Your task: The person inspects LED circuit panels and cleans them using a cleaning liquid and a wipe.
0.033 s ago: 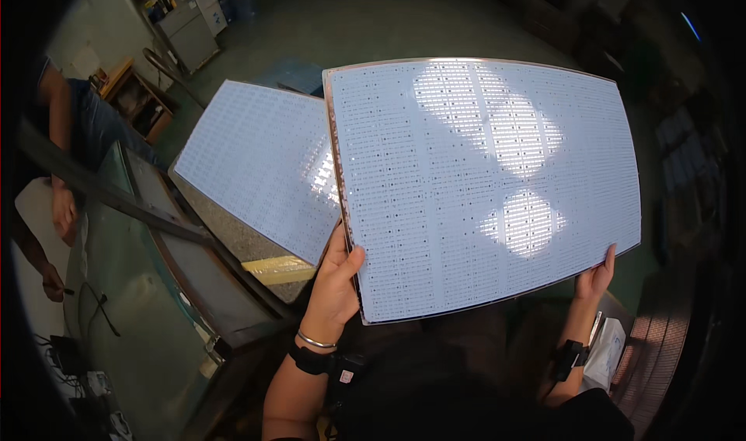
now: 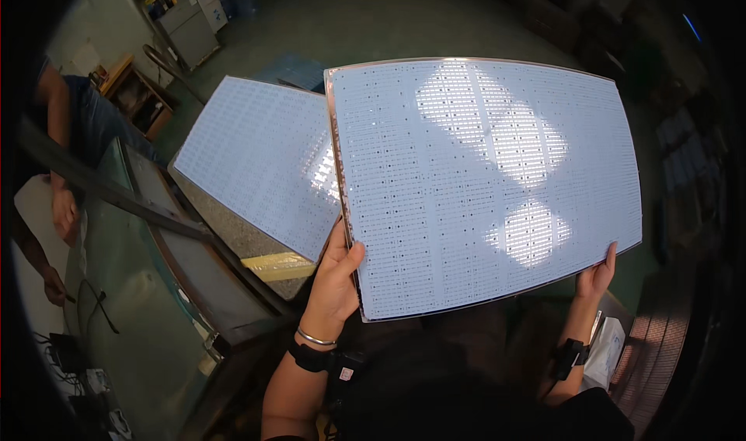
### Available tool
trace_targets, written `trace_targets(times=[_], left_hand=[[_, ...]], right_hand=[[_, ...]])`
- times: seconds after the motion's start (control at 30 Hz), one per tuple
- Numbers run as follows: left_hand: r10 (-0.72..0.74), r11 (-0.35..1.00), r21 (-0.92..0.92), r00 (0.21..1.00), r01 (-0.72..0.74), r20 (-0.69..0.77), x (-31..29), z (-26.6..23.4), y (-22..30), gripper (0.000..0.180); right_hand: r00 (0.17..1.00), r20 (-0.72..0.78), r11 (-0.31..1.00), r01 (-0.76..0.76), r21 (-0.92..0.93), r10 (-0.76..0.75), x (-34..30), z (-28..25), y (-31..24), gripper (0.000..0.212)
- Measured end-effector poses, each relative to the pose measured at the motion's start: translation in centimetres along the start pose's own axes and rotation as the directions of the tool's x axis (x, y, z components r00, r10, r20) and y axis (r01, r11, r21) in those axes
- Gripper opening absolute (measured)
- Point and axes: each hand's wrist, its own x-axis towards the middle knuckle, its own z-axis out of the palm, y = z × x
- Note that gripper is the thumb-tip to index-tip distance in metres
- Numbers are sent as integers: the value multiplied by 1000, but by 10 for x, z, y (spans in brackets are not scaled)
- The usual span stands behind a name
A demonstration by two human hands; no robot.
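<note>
A large white circuit board panel (image 2: 466, 239), covered with rows of tiny dark marks, is held up before me, with bright light reflected off its glossy surface. My left hand (image 2: 332, 282) is closed around its left edge near the lower corner, thumb at the front face. At the bottom right edge, my right hand (image 2: 595, 276) grips the panel, its fingertips showing at the rim and the rest partly hidden behind. Behind and left of it lies a second white panel (image 2: 252, 157) of the same kind, partly covered by the held one.
Yellow wrapped material (image 2: 278, 267) lies below the second panel. A dark metal bar (image 2: 116, 192) crosses over a green-topped table (image 2: 140, 301) at left. A co-worker's hands (image 2: 64, 212) are beyond it. White plastic bag (image 2: 604, 355) sits by my right forearm.
The held panel has tilted very slightly, and its reflections have slid a little downward and right. Both my hands keep their hold.
</note>
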Motion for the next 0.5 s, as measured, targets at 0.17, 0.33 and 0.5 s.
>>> trace_targets(times=[0.17,0.33,0.5], left_hand=[[-13,1000,-9,1000,13,-20,-3,-8,-5,52],[-9,1000,-2,999,9,-32,-6,-8,-3,50],[-14,1000,-25,1000,14,-22,-7,-19,0,48]], right_hand=[[1000,-3,999,-4,-42,4,-2,4,5,43],[999,-32,999,-21,-25,20,-11,9,7,42],[998,-42,998,-41,-49,39,-11,5,2,41]])
